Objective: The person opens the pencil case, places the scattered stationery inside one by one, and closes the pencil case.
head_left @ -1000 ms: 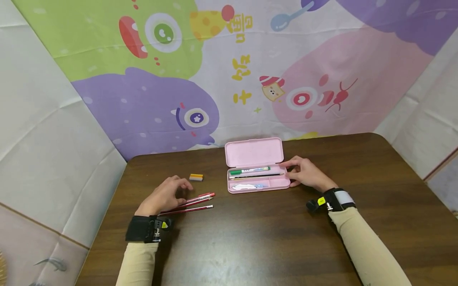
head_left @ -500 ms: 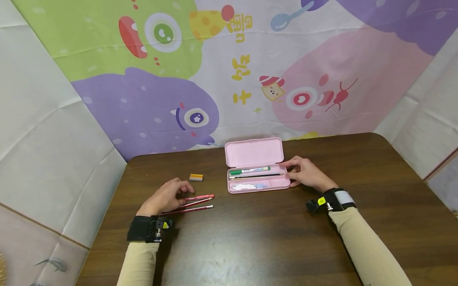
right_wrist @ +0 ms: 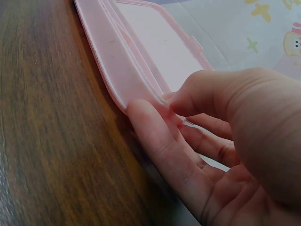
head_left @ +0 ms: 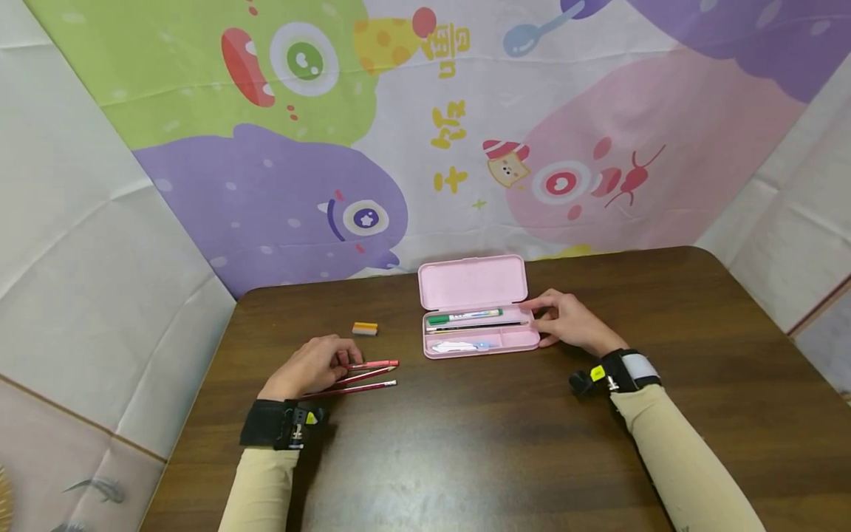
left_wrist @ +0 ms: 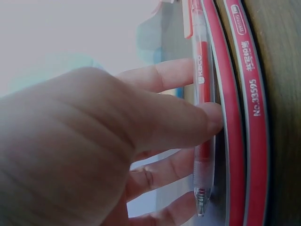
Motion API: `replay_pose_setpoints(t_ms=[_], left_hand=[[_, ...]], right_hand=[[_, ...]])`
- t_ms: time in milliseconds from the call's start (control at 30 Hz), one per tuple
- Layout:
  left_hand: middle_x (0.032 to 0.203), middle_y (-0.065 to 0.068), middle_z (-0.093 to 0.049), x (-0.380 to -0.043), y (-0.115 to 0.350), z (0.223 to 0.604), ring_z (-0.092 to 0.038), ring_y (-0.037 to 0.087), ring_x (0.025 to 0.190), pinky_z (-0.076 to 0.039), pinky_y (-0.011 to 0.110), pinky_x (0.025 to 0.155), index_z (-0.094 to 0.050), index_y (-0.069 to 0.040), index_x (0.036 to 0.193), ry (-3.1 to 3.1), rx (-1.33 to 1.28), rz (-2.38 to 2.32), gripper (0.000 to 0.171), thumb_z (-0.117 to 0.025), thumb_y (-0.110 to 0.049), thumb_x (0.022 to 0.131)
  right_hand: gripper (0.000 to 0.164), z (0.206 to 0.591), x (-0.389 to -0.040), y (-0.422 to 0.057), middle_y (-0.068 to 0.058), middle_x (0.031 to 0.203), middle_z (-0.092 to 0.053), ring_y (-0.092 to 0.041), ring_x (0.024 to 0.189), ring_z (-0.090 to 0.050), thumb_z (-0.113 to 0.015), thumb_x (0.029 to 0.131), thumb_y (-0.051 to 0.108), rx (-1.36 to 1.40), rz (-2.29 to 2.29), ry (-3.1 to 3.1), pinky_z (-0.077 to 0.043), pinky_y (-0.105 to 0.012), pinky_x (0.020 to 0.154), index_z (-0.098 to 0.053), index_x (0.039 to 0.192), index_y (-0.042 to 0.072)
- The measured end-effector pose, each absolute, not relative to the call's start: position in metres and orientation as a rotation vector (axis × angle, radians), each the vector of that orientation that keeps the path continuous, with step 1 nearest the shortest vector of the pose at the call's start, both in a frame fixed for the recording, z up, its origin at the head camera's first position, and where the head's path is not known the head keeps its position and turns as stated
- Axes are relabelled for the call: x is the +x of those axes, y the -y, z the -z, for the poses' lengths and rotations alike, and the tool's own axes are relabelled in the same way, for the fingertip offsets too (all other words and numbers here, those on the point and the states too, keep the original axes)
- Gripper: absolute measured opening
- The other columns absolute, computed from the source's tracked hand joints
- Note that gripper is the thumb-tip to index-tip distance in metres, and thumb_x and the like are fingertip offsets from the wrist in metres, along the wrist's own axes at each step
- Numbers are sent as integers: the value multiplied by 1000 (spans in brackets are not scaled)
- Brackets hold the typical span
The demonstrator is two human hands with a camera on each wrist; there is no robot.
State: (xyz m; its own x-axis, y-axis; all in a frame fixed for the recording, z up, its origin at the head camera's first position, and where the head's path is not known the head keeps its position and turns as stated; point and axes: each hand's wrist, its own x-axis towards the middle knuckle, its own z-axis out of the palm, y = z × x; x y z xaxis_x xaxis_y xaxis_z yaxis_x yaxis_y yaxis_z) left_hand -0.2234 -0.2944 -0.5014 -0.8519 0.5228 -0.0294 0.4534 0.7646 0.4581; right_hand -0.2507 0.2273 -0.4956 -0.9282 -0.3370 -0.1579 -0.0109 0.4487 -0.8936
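Observation:
In the left wrist view, my left hand [left_wrist: 141,117] pinches a clear-barrelled red ballpoint pen [left_wrist: 203,75], thumb on one side and fingers on the other. Two dark red pencils [left_wrist: 256,122] with white stripes lie right beside it on the table. In the head view, the left hand covers the rear ends of pen and pencils. My right hand [head_left: 568,321] grips the right end of a pink pencil case [head_left: 518,341], thumb at its rim and fingers along the outer wall. The case lies with its lid [head_left: 472,284] raised, holding a green marker [head_left: 465,318], a dark pencil [head_left: 479,326] and a white-and-blue item [head_left: 462,346].
A small orange-and-white block [head_left: 365,329], like an eraser, lies beyond the left hand. The brown wooden table [head_left: 452,443] ends at the back against a cartoon-printed cloth [head_left: 459,222]. White panels flank it on both sides.
My left hand has shifted slightly right and closed its fingers onto the red pen, which has turned a little and moved apart from the pencils. The right hand stays on the pencil case.

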Motion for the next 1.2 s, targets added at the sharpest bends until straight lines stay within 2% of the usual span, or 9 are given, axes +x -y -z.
replay_pose_setpoints(t_ms=[100, 167, 400, 533, 667, 833, 1200], left_hand=[[92, -15, -71, -245, 313, 540, -62, 6, 85, -53, 27, 76, -78, -41, 106, -2824, 806, -654, 41, -82, -3, 92], [93, -15, -72, -247, 315, 543, -64, 7, 86, -54, 28, 76, -79, -42, 108, -2818, 823, -660, 40, -83, -5, 92], [94, 3, -71, -215, 290, 488, -61, 18, 85, -52, 33, 75, -80, -17, 110, -2808, 919, -712, 31, -76, 7, 92], [92, 1, -68, -202, 277, 464, -59, 14, 85, -51, 34, 76, -80, -18, 106, -2871, 864, -662, 29, -76, 7, 93], [95, 3, -69, -196, 268, 453, -60, 16, 90, -53, 39, 82, -79, -17, 107, -2964, 811, -568, 29, -75, 9, 95], [96, 5, -69, -195, 266, 453, -62, 21, 93, -56, 43, 84, -80, -15, 108, -3080, 820, -511, 28, -76, 10, 95], [103, 14, -71, -201, 265, 460, -66, 37, 100, -54, 50, 77, -79, -12, 112, -3339, 814, -525, 26, -78, 8, 96]], right_hand=[[46, 495, -250, -227, -23, 130, -52, -24, 93, -59, -75, 105, 4, -302, 1474, -2388, -68, -26, 73, -68, 150, -4], [46, 495, -250, -227, -23, 130, -52, -24, 92, -60, -75, 105, 4, -304, 1472, -2390, -68, -26, 73, -68, 150, -5], [46, 496, -251, -228, -23, 130, -53, -23, 92, -60, -75, 105, 3, -304, 1469, -2397, -68, -26, 73, -68, 150, -5], [46, 496, -251, -228, -24, 131, -53, -23, 92, -61, -75, 105, 3, -302, 1475, -2393, -68, -27, 73, -68, 150, -5], [46, 497, -251, -228, -23, 131, -52, -23, 92, -61, -75, 105, 3, -306, 1468, -2399, -68, -27, 73, -68, 150, -5], [46, 496, -252, -228, -23, 130, -52, -23, 93, -60, -74, 105, 3, -309, 1461, -2404, -68, -27, 73, -68, 150, -5], [46, 497, -252, -228, -23, 129, -52, -22, 93, -60, -74, 105, 3, -301, 1468, -2392, -68, -27, 73, -68, 150, -5]])
